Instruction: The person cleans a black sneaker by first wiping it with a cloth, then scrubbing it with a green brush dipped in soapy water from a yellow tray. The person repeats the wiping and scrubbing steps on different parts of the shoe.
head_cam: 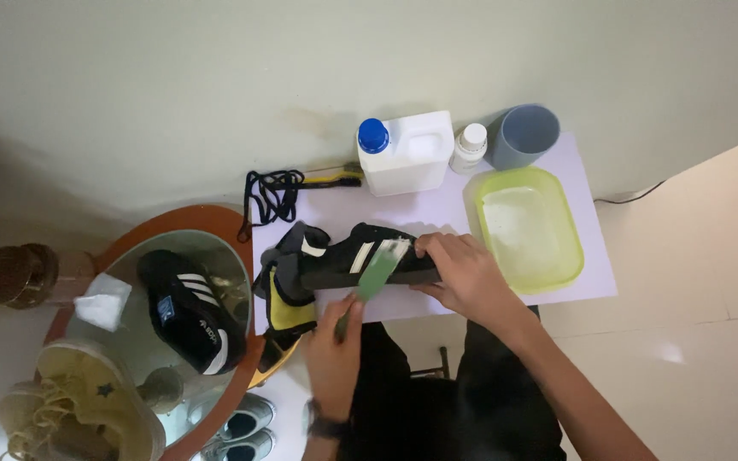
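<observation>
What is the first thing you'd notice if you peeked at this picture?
Right in the middle, a black shoe with white stripes lies on its side on the white table, steadied by the right hand while the left hand holds a green brush against it. Just right of the shoe sits a bright yellow-green tub, and a white jug with a blue cap stands behind by the wall.

We see a white board (595, 256) serving as the work surface. On it lie 1 black shoe (360, 256), a yellow-green tub (530, 229), a white jug (407, 154) with a blue cap, a small white bottle (470, 147), a grey cup (523, 135) and black laces (273, 195). Beside it, a round glass table (215, 224) carries a 2nd black shoe (191, 309) and a white cloth (102, 300).
</observation>
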